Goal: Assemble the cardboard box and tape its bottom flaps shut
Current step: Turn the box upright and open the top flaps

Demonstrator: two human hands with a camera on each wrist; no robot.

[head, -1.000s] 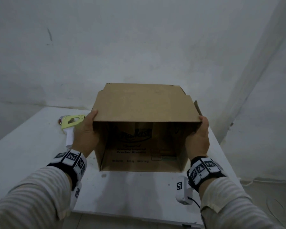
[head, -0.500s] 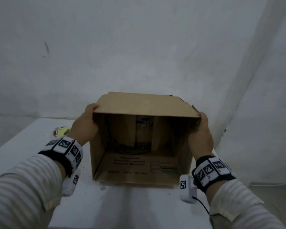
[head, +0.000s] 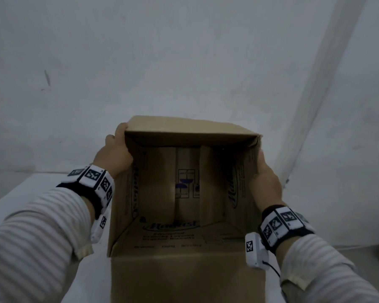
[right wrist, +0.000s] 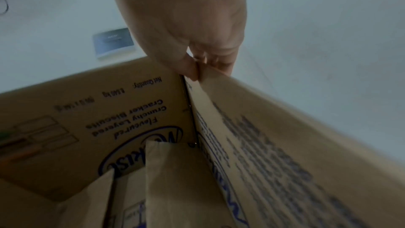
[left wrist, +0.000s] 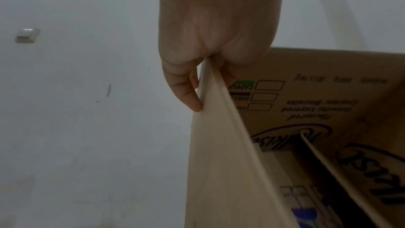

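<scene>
While left hand pinched left wall edge of cardboard box, thumb inside, fingers outside, I saw right hand pinching right wall edge likewise. Box was held between both hands, open mouth toward me, printed biscuit lettering inside. Far-end flaps stood folded inward, gap between them. White table lay beneath; white wall behind.
</scene>
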